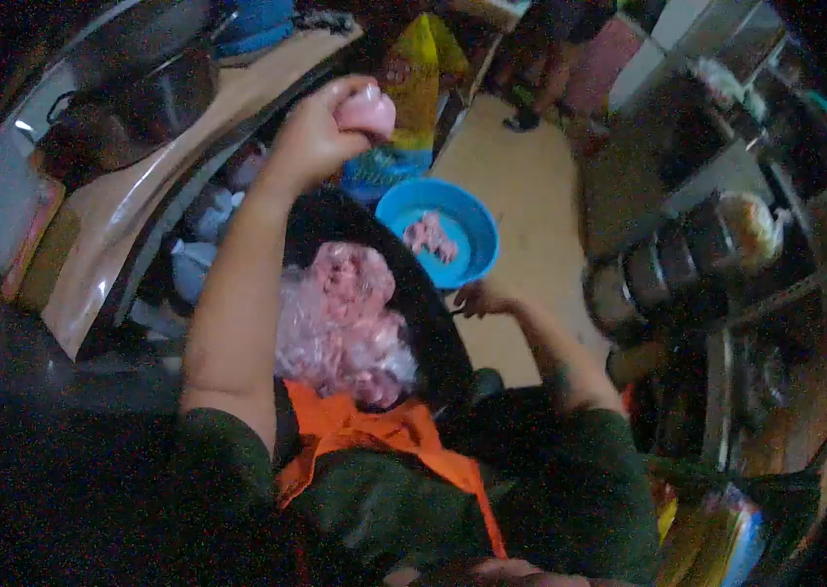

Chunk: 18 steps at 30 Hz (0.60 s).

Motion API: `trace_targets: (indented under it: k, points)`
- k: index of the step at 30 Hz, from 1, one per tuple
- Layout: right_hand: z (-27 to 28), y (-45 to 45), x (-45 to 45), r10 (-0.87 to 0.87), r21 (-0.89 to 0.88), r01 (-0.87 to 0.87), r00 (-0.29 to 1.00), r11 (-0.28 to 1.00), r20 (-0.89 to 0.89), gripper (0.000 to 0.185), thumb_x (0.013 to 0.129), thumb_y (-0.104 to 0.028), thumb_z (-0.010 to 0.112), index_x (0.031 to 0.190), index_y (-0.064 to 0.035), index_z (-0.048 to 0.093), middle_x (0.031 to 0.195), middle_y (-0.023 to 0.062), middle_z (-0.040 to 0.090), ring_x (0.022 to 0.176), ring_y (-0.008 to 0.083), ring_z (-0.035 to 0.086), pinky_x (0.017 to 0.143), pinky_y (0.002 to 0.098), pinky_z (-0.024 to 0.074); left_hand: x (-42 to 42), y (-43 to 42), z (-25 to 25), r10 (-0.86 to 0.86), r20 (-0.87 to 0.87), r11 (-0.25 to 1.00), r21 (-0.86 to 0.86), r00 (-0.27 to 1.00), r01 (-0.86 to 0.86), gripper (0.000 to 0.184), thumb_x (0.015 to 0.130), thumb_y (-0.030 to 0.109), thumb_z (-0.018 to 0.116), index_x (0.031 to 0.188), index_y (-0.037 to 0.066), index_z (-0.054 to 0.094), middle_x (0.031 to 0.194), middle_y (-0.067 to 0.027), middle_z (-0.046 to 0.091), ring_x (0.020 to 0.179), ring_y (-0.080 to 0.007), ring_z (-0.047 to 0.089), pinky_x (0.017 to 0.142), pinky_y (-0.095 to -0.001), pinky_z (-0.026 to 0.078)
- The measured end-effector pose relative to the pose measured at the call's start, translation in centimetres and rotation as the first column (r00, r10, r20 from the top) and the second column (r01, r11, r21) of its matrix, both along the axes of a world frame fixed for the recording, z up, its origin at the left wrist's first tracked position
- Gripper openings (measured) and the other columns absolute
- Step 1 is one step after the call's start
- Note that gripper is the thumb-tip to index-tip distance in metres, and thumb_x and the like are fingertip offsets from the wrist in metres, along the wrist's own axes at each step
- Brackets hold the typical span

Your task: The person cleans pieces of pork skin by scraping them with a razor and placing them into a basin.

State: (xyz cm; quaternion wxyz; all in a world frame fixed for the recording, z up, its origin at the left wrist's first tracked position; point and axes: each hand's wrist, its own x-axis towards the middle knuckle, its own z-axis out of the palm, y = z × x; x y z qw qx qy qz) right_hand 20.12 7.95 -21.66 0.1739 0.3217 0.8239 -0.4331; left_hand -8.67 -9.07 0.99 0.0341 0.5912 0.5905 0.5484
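Note:
My left hand [321,132] is raised at the upper middle, its fingers wrapped round a smooth, shiny lump of pink meat [367,112]. Below my left forearm, a large dark tub [438,338] holds a clear plastic bag of pink meat [345,313]. Beyond the tub's right side stands a blue basin [484,220] with small pink meat pieces [430,237] in it. My right hand [487,298] is low, just under the basin's near edge and beside the tub. Its fingers are curled near a small dark edge; what they hold is too dim to name.
A yellow bag [412,73] stands behind the basin. A wooden counter [120,210] with a large pot [135,108] runs along the left. Shelving with several metal containers [658,269] lines the right. Another person's legs [551,68] show at the far end of the floor [521,166].

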Motion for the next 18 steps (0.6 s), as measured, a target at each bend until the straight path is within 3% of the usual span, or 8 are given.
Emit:
trace_targets:
  k: [3, 4, 8, 10, 11, 13, 16, 18]
  points:
    - [-2.5, 1.1, -0.8, 0.178, 0.103, -0.171, 0.982, 0.980, -0.058, 0.027, 0.071, -0.005, 0.059, 0.097, -0.0039, 0.058, 0.088, 0.0055, 0.062, 0.067, 0.0141, 0.058, 0.053, 0.0268, 0.0470, 0.1, 0.6, -0.6, -0.013, 0.019, 1.000, 0.011, 1.000, 0.013, 0.056, 0.054, 0.007, 0.065, 0.108, 0.004, 0.052, 0.096, -0.0133, 0.060, 0.088, -0.0201, 0.058, 0.080, -0.0289, 0.043]
    - [-1.9, 0.3, -1.5, 0.124, 0.062, -0.121, 0.992, 0.991, -0.040, 0.028, 0.072, -0.005, 0.056, 0.099, -0.0049, 0.058, 0.087, 0.0062, 0.061, 0.067, 0.0141, 0.058, 0.053, 0.0269, 0.0467, -0.7, 1.2, -1.4, -0.010, -0.048, 0.998, 0.060, 0.999, 0.013, 0.055, 0.054, 0.006, 0.064, 0.108, 0.004, 0.052, 0.097, -0.0146, 0.059, 0.090, -0.0226, 0.058, 0.080, -0.0291, 0.043]
    - [-3.7, 1.2, -3.8, 0.278, 0.136, -0.269, 0.959, 0.953, -0.051, 0.024, 0.073, -0.010, 0.056, 0.097, -0.0074, 0.058, 0.085, 0.0056, 0.061, 0.065, 0.0127, 0.057, 0.052, 0.0259, 0.0450, 0.0, -0.2, -0.4, -0.035, -0.012, 0.999, 0.010, 0.999, 0.035, 0.054, 0.054, 0.004, 0.060, 0.108, 0.003, 0.051, 0.099, -0.0155, 0.058, 0.092, -0.0238, 0.057, 0.082, -0.0295, 0.042]
    - [-2.3, 0.5, -4.3, 0.114, -0.169, -0.145, 0.976, 0.975, -0.184, 0.023, 0.075, -0.018, 0.058, 0.095, -0.0087, 0.058, 0.080, 0.0044, 0.061, 0.060, 0.0119, 0.056, 0.049, 0.0248, 0.0432, 0.1, -0.3, -0.2, -0.035, -0.014, 0.999, 0.025, 0.999, 0.035, 0.054, 0.054, 0.004, 0.060, 0.108, 0.002, 0.051, 0.099, -0.0154, 0.058, 0.092, -0.0238, 0.057, 0.082, -0.0296, 0.042]
    - [-2.8, 0.8, -4.2, 0.116, -0.164, -0.148, 0.975, 0.975, -0.191, 0.023, 0.075, -0.018, 0.058, 0.095, -0.0087, 0.058, 0.080, 0.0044, 0.061, 0.060, 0.0119, 0.056, 0.049, 0.0248, 0.0432, 0.1, -0.3, -0.3, -0.037, -0.002, 0.999, 0.031, 0.999, 0.037, 0.054, 0.054, 0.003, 0.059, 0.108, 0.002, 0.051, 0.099, -0.0154, 0.058, 0.092, -0.0238, 0.057, 0.082, -0.0296, 0.042]
    - [-5.3, 2.3, -3.8, 0.019, -0.070, -0.011, 0.993, 0.997, 0.114, 0.025, 0.075, -0.024, 0.059, 0.095, -0.0094, 0.057, 0.074, 0.0034, 0.061, 0.055, 0.0122, 0.055, 0.046, 0.0244, 0.0414, 0.3, -0.3, -0.6, -0.025, -0.015, 0.999, 0.027, 1.000, 0.025, 0.054, 0.054, 0.003, 0.059, 0.108, 0.002, 0.051, 0.099, -0.0151, 0.058, 0.092, -0.0236, 0.057, 0.082, -0.0297, 0.042]
    - [-3.5, 1.4, -4.1, 0.087, 0.088, -0.105, 0.980, 0.991, 0.180, 0.026, 0.075, -0.025, 0.060, 0.094, -0.0088, 0.056, 0.069, 0.0030, 0.060, 0.054, 0.0131, 0.055, 0.046, 0.0251, 0.0414, 0.1, -0.3, -1.2, -0.064, -0.035, 0.998, 0.017, 0.997, 0.065, 0.055, 0.054, 0.003, 0.061, 0.108, 0.003, 0.051, 0.100, -0.0144, 0.058, 0.092, -0.0227, 0.057, 0.081, -0.0295, 0.042]
    - [-3.1, 1.5, -3.8, 0.056, 0.017, -0.058, 0.992, 0.998, 0.112, 0.024, 0.075, -0.024, 0.059, 0.093, -0.0087, 0.057, 0.069, 0.0035, 0.060, 0.053, 0.0129, 0.054, 0.045, 0.0249, 0.0406, 0.1, -0.3, -1.3, -0.047, -0.048, 0.998, 0.026, 0.998, 0.048, 0.055, 0.055, 0.004, 0.063, 0.108, 0.003, 0.049, 0.098, -0.0144, 0.058, 0.090, -0.0226, 0.057, 0.080, -0.0299, 0.043]
